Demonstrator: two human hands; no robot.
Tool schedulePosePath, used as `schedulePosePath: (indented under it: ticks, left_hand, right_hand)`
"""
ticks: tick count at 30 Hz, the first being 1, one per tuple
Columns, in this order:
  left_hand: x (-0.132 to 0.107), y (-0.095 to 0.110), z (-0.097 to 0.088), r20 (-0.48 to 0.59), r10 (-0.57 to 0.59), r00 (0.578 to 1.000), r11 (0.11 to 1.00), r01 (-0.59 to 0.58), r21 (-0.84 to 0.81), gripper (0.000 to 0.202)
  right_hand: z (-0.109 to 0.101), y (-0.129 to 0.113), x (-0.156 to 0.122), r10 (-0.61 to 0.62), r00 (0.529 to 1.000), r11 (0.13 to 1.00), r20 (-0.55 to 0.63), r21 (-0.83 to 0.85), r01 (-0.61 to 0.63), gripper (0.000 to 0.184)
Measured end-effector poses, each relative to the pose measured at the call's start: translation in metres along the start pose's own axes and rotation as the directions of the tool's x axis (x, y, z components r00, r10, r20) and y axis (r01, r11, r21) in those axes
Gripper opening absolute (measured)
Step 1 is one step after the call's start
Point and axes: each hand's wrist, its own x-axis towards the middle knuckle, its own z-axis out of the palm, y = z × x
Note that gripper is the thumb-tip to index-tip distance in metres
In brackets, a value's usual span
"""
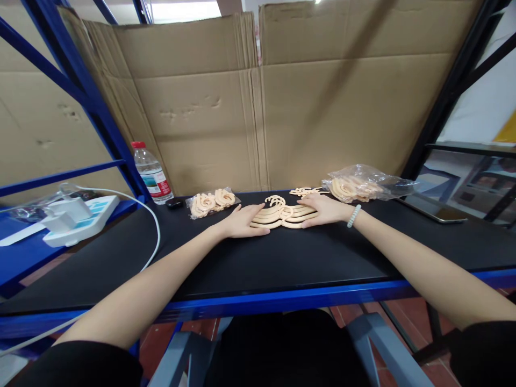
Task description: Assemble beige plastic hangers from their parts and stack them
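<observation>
A stack of small beige clothes hangers (285, 214) lies on the black table top, with its hooks pointing toward the cardboard at the back. My left hand (245, 221) grips the left ends of the stack. At the opposite side my right hand (325, 209), with a pale bead bracelet on the wrist, holds the right ends. Parts of the fingers are hidden behind the hangers. More beige hangers (307, 191) lie just behind my right hand.
A clear bag of beige pieces (213, 202) lies left, near a water bottle (152, 174) and a small black object (174, 203). Rightward are a larger plastic bag (358, 185) and a flat dark device (433, 208). A power strip (84, 217) trails a white cable (158, 231).
</observation>
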Motion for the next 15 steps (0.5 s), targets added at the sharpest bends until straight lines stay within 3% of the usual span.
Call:
schedulePosePath:
  ticks: [15]
  left_hand:
    - [-0.003,0.005,-0.012,0.048,0.036,0.998,0.999,-0.037,0.009,0.082]
  right_hand:
    - [0.001,0.002,0.0,-0.042,0.999,0.998,-0.004,0.04,0.042,0.074]
